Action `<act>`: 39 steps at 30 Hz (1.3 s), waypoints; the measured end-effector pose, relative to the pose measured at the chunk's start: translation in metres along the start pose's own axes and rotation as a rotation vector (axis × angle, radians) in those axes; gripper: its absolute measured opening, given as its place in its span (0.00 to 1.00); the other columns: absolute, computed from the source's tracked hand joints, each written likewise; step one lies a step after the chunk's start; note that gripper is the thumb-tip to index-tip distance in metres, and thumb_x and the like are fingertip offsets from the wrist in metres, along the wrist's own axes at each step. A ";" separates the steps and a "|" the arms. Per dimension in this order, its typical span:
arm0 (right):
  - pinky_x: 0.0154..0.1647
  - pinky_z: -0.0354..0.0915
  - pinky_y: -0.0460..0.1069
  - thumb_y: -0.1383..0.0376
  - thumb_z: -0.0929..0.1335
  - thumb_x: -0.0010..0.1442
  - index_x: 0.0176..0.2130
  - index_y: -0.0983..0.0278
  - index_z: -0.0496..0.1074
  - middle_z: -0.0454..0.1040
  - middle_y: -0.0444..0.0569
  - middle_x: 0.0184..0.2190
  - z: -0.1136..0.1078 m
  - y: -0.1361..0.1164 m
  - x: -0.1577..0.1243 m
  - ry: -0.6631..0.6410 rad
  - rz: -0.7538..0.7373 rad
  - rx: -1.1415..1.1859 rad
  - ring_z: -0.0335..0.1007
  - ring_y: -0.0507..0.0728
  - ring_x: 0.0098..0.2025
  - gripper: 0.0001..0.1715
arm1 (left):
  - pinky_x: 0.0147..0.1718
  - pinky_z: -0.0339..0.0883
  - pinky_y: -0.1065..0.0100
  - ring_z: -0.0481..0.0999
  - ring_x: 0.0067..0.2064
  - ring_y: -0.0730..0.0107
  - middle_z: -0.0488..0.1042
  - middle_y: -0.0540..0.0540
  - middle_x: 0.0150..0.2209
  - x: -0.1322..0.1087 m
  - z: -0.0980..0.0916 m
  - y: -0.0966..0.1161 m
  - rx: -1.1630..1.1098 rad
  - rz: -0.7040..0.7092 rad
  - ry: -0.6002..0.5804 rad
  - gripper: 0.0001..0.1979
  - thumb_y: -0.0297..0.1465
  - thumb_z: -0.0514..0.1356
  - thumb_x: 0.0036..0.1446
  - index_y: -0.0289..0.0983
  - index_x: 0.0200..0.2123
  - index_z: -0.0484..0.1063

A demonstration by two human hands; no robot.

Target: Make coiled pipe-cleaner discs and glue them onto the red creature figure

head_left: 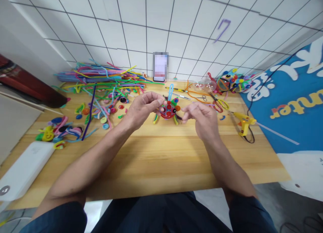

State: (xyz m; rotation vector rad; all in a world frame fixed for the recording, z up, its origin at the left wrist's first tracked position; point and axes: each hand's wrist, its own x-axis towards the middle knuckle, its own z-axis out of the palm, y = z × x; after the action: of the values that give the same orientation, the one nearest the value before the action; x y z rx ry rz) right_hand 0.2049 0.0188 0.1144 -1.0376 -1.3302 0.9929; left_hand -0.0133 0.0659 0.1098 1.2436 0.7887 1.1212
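On the table before me stands a round red craft figure (168,113) with buttons, googly eyes, green and yellow pipe-cleaner legs and a light-blue loop on top. My left hand (146,108) is at its left side, thumb and fingers pinched together at its upper edge. What lies in that pinch is too small to make out. Just right of the figure, my right hand (200,118) is closed, with its fingertips pressed together beside a dark strand. Whether it grips that strand is unclear.
Pipe cleaners (96,74) and loose buttons and pompoms (108,115) spread over the left side. A phone (160,67) leans on the tiled wall. Yellow-handled scissors (222,103), a decorated clear ball (233,82) and a yellow glue gun (243,123) lie right. A white box (29,167) sits front left.
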 end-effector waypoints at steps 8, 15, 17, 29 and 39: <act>0.42 0.75 0.50 0.52 0.73 0.65 0.42 0.59 0.81 0.82 0.44 0.37 0.003 -0.002 -0.008 0.049 -0.192 -0.223 0.78 0.54 0.38 0.14 | 0.36 0.76 0.71 0.82 0.32 0.71 0.83 0.47 0.31 -0.010 0.014 -0.006 -0.233 -0.039 -0.021 0.17 0.35 0.80 0.44 0.35 0.36 0.82; 0.51 0.76 0.55 0.54 0.70 0.70 0.53 0.57 0.78 0.82 0.48 0.46 0.007 0.001 -0.011 -0.026 -0.311 -0.377 0.79 0.57 0.47 0.16 | 0.33 0.79 0.69 0.83 0.28 0.68 0.83 0.45 0.28 -0.010 0.019 -0.003 -0.333 -0.199 0.014 0.17 0.41 0.75 0.53 0.33 0.32 0.80; 0.59 0.73 0.60 0.53 0.67 0.71 0.60 0.57 0.74 0.79 0.52 0.55 0.010 0.003 -0.011 -0.045 -0.401 -0.504 0.76 0.61 0.57 0.22 | 0.35 0.80 0.68 0.85 0.31 0.66 0.84 0.42 0.31 -0.012 0.025 -0.003 -0.363 -0.268 0.021 0.14 0.38 0.73 0.57 0.32 0.33 0.80; 0.78 0.35 0.73 0.38 0.60 0.70 0.77 0.64 0.21 0.31 0.61 0.80 0.051 0.069 -0.036 -0.375 -0.523 -0.876 0.26 0.71 0.81 0.61 | 0.71 0.60 0.53 0.69 0.70 0.53 0.77 0.37 0.62 -0.036 0.055 -0.014 -0.620 -0.350 0.121 0.21 0.41 0.55 0.71 0.34 0.55 0.77; 0.80 0.28 0.69 0.24 0.49 0.59 0.76 0.47 0.19 0.22 0.37 0.80 0.056 0.034 -0.053 -0.439 -0.423 -0.332 0.16 0.68 0.80 0.62 | 0.78 0.31 0.51 0.33 0.80 0.55 0.37 0.51 0.80 -0.081 0.075 -0.052 0.052 0.370 -0.023 0.39 0.57 0.43 0.71 0.49 0.78 0.42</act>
State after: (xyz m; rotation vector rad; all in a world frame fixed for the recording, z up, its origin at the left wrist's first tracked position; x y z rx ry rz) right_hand 0.1495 -0.0228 0.0664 -0.7447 -2.0311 0.7097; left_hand 0.0433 -0.0326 0.0643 1.4828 0.5858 1.3863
